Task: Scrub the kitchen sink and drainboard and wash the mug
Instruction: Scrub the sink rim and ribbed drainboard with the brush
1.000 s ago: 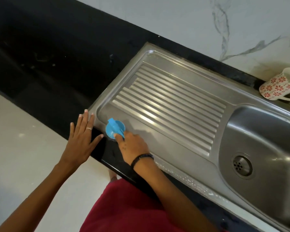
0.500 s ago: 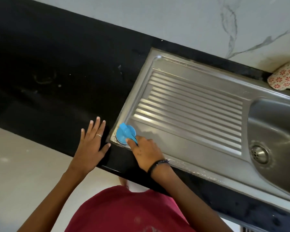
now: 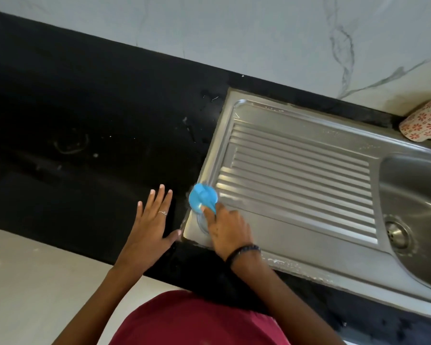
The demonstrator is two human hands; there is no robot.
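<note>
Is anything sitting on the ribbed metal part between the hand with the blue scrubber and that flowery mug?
Nothing visible does. The right hand holds the blue scrubber at the drainboard's near left corner; the ribs are bare all the way to the mug at the far right edge.

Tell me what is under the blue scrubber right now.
The blue scrubber, held by the right hand, sits on the near-left corner of the steel drainboard. Bare metal shows around it; the spot beneath, and the scrubbing face, are covered.
</note>
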